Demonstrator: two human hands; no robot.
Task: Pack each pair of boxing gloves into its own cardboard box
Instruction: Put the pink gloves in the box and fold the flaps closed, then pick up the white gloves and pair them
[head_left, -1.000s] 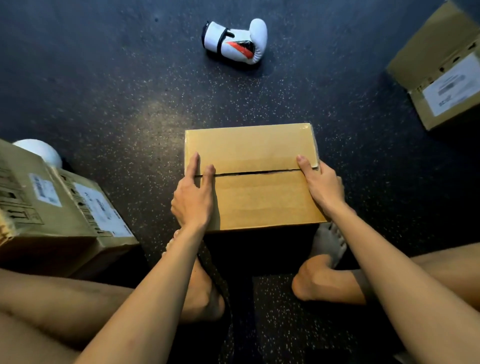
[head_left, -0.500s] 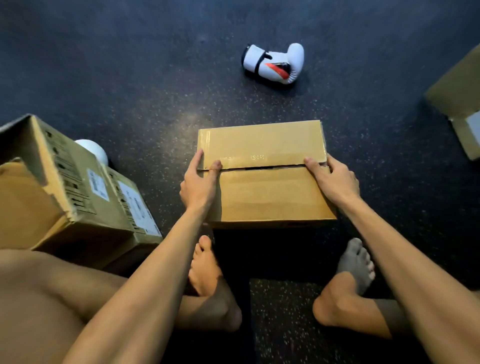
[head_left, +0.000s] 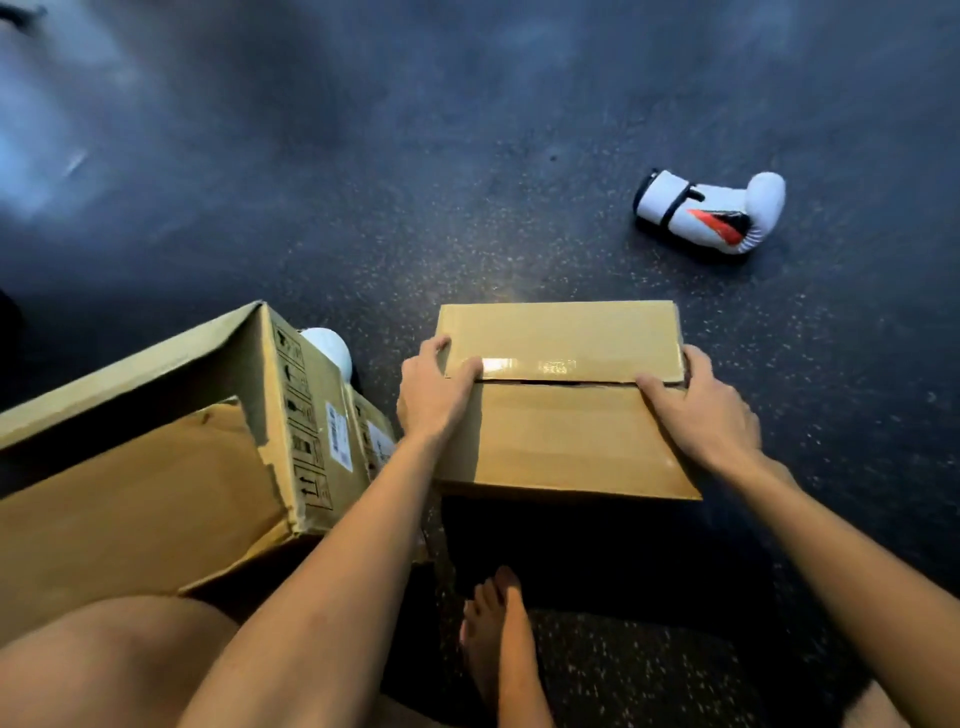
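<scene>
So left hand (head_left: 434, 395) and right hand (head_left: 701, 410) gripped the closed cardboard box (head_left: 561, 436) by its side edges, thumbs on the flap seam. Puffy white glove (head_left: 711, 210) lay on the speckled floor (head_left: 467, 182) at 2 o'clock, creased open box (head_left: 156, 483) at 9.

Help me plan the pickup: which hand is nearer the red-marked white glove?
Right. The right hand holds the box's right end, below the red-marked glove; the left hand holds its left end.
</scene>
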